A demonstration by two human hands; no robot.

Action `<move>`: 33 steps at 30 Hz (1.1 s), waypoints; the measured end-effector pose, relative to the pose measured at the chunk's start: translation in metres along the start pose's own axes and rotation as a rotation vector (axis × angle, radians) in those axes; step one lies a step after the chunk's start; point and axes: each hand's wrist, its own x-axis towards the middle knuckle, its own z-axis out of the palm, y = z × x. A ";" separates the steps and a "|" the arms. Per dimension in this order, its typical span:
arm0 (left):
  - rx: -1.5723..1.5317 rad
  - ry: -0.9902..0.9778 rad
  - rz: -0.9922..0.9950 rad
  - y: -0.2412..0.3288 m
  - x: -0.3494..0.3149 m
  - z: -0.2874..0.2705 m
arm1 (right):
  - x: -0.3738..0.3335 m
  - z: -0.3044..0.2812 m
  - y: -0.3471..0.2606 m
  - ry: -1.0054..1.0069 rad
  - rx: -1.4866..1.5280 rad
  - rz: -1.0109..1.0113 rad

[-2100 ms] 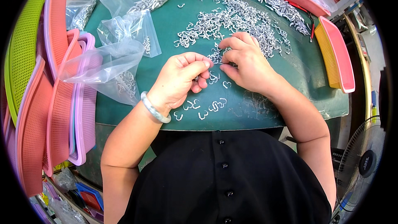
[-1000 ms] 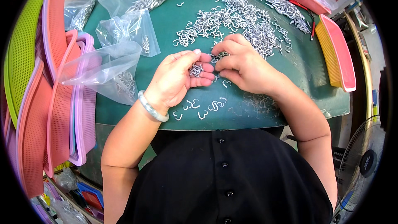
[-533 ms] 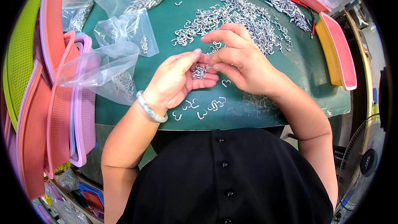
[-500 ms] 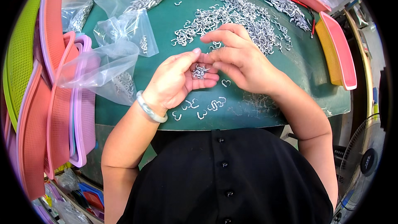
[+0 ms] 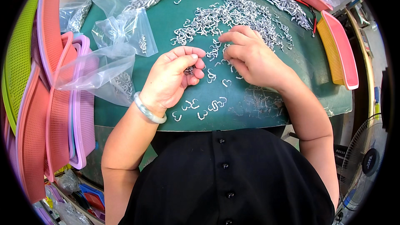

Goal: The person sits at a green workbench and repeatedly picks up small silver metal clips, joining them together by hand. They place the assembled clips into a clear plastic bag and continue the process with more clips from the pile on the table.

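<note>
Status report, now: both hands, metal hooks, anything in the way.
Left hand curled around small metal pieces. Right hand by loose metal hooks, hold unclear. Hook pile just beyond; plastic bags off left, not blocking.

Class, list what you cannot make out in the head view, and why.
Head view: how many metal pieces the left hand holds; its curl covers some.
Head view: whether the right hand pinches a piece; the hand blocks it.
Head view: the count in the large pile; small pieces overlap.
Head view: the whole fan; the dark rim cuts it.
</note>
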 end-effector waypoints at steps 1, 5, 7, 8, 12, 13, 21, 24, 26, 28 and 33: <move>-0.004 0.009 -0.002 0.000 0.000 0.001 | 0.000 -0.001 0.000 -0.012 -0.017 -0.003; -0.022 0.019 -0.007 0.001 -0.001 0.002 | 0.002 -0.005 -0.001 -0.006 -0.001 0.001; -0.023 0.017 -0.006 0.001 -0.001 0.002 | 0.003 -0.001 -0.003 0.019 0.020 -0.006; -0.021 0.017 -0.005 0.001 -0.001 0.002 | 0.004 0.003 -0.005 0.027 0.014 -0.017; -0.015 0.028 -0.007 0.001 -0.001 0.002 | 0.006 0.015 -0.006 0.047 0.044 -0.005; -0.010 0.027 -0.009 0.001 -0.001 0.003 | 0.006 0.016 -0.005 0.047 0.045 -0.008; 0.005 0.039 -0.011 0.001 -0.001 0.003 | 0.008 0.014 -0.006 0.033 0.122 0.039; -0.013 0.009 -0.008 0.000 0.001 -0.001 | 0.008 0.010 -0.008 0.030 0.104 0.035; -0.015 0.008 -0.005 -0.001 0.001 -0.001 | 0.008 0.010 -0.009 0.037 0.087 0.012; -0.010 0.010 -0.004 -0.001 0.001 -0.001 | 0.007 0.011 -0.010 0.042 0.070 -0.015; 0.011 0.026 0.000 0.000 0.000 0.001 | 0.007 0.018 -0.010 0.047 0.059 -0.034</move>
